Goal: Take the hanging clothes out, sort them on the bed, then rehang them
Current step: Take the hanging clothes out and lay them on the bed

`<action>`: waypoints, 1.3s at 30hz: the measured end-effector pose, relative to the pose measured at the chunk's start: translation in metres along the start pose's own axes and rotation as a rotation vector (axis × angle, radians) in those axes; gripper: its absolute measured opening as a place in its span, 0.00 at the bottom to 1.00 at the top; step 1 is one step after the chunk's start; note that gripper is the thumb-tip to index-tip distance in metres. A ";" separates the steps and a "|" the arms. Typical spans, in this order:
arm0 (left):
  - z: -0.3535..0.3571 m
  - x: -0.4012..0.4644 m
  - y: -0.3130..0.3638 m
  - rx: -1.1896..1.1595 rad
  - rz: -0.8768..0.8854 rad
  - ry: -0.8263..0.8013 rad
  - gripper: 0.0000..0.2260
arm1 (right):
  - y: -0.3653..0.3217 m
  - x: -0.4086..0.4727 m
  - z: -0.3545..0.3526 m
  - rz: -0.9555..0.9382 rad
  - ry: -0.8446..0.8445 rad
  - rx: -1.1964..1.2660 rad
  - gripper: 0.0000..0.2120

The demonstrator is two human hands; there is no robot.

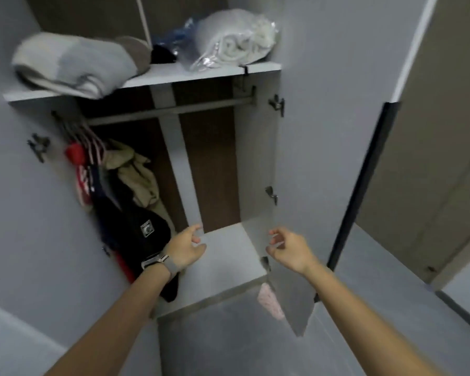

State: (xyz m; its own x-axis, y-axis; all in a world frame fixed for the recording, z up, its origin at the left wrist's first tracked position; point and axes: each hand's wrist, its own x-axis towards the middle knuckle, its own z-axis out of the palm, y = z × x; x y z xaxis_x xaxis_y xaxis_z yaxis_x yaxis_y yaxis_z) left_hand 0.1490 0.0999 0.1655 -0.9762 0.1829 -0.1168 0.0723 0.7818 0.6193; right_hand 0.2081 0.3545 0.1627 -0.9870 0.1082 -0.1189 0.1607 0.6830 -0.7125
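The wardrobe [258, 158] was seen with both doors open. The hanging clothes [114, 191] were bunched at the left end of the rail [174, 109], most of which was bare. The left hand [186, 248] and right hand [288, 248] were held out before the wardrobe floor, fingers loosely curled, nothing grasped. Folded blankets [73, 63] were seen on the top shelf [158, 77].
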 end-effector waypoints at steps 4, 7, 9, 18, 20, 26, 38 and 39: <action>-0.033 0.019 -0.051 -0.012 -0.071 0.098 0.16 | -0.050 0.073 0.053 -0.104 -0.129 -0.006 0.15; -0.052 0.048 -0.078 -0.048 -0.145 0.224 0.12 | -0.070 0.134 0.084 -0.173 -0.234 -0.007 0.09; -0.069 0.070 -0.089 -0.093 -0.179 0.335 0.10 | -0.084 0.174 0.097 -0.224 -0.316 -0.024 0.08; -0.135 0.129 -0.131 -0.274 -0.383 0.604 0.08 | -0.194 0.301 0.175 -0.289 -0.797 -0.046 0.11; -0.146 0.138 -0.147 -0.286 -0.404 0.651 0.09 | -0.228 0.315 0.196 -0.313 -0.855 -0.018 0.18; -0.187 0.178 -0.190 -0.114 -0.376 0.788 0.14 | -0.349 0.376 0.262 -0.380 -0.434 0.328 0.09; -0.233 0.292 -0.243 -0.248 -0.320 0.880 0.18 | -0.390 0.439 0.313 -0.415 -0.228 0.091 0.16; -0.232 0.296 -0.242 -0.275 -0.314 0.853 0.17 | -0.381 0.443 0.306 -0.430 -0.179 0.067 0.15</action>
State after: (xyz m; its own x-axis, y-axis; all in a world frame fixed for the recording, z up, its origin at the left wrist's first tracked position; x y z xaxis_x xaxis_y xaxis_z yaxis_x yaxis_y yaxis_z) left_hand -0.2050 -0.1734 0.1611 -0.7706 -0.5943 0.2301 -0.1635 0.5334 0.8299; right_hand -0.2894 -0.0790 0.1696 -0.9486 -0.3052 0.0835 -0.2571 0.5898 -0.7655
